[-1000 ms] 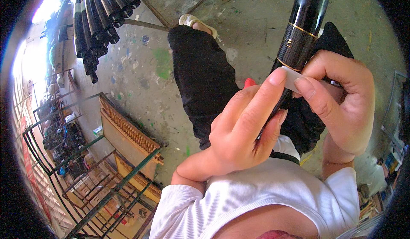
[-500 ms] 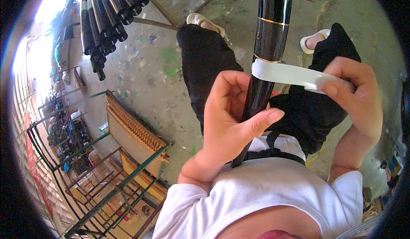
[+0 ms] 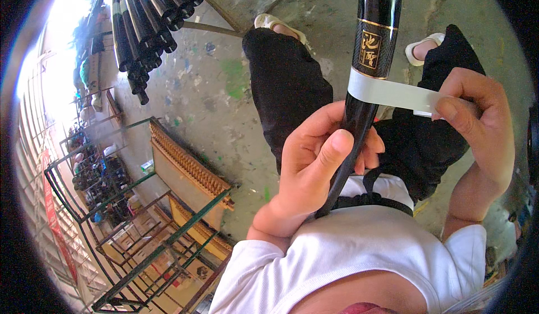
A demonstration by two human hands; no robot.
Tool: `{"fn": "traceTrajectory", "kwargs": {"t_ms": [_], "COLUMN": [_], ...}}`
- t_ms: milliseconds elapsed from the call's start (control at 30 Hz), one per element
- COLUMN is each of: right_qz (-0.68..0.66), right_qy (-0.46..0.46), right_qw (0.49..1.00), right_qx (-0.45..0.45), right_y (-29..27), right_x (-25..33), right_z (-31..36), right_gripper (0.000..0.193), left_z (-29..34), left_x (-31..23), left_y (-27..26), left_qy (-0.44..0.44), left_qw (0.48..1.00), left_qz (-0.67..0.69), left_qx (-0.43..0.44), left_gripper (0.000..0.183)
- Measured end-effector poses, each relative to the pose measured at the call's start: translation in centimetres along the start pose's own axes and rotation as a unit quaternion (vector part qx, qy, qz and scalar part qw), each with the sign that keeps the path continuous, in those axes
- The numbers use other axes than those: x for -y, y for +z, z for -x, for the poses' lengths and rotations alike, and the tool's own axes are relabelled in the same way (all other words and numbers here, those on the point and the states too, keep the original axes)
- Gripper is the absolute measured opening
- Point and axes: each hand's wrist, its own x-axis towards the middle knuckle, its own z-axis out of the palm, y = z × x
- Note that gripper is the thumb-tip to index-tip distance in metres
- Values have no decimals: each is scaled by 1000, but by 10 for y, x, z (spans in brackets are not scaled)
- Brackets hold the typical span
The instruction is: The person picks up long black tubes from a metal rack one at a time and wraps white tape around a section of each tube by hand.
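Observation:
A glossy black fishing rod (image 3: pixel 380 8) slants from the upper right down to my waist, its lower end against the belt. Thin gold rings and a gold-framed label (image 3: pixel 369 49) mark its patterned band. Just below that band, a strip of white tape (image 3: pixel 393 92) goes round the rod and stretches off to the right. My left hand (image 3: pixel 314 159) is closed round the rod under the tape, thumb on top and fingertips showing on the far side. Between thumb and fingers, my right hand (image 3: pixel 477 112) pinches the tape's other end, holding the strip taut.
A bundle of black tubes (image 3: pixel 149 30) juts in at the upper left. Lower left stand a green metal frame (image 3: pixel 163 235) and a board with a ridged wooden edge (image 3: pixel 188 157). My legs in black trousers (image 3: pixel 286 84) straddle the rod above a paint-spotted floor (image 3: pixel 219 89).
The rod has turned about its length, bringing the gold label into sight. My left thumb has rolled back over the rod, and left fingertips now show beyond it. The right hand still pinches the tape.

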Motion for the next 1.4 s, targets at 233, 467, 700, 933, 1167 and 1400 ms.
{"fn": "traceTrajectory", "kwargs": {"t_ms": [233,467,700,933,1167,1400], "right_qz": [24,-24,-73,-78,-107,-219], "right_qy": [-5,-16,-18,-6,0,11], "right_qw": [999,1000,997,997,993,970], "right_qx": [-39,-6,-20,18,49,108], "right_y": [1,11,17,14,22,38], "right_x": [10,7,15,13,6,-12], "right_z": [9,-5,0,-6,-13,-32], "right_gripper": [32,32,31,30,27,30], "left_z": [-9,-1,-9,-4,-9,0], "left_x": [4,2,9,4,12,7], "left_y": [-2,1,-4,6,0,7], "left_qy": [42,9,93,4,54,-5], "left_qw": [999,999,994,999,997,997], "left_qz": [21,-5,-61,3,-30,45], "left_qx": [3,-46,6,-34,-39,-60], "left_gripper": [44,48,55,46,54,45]}}
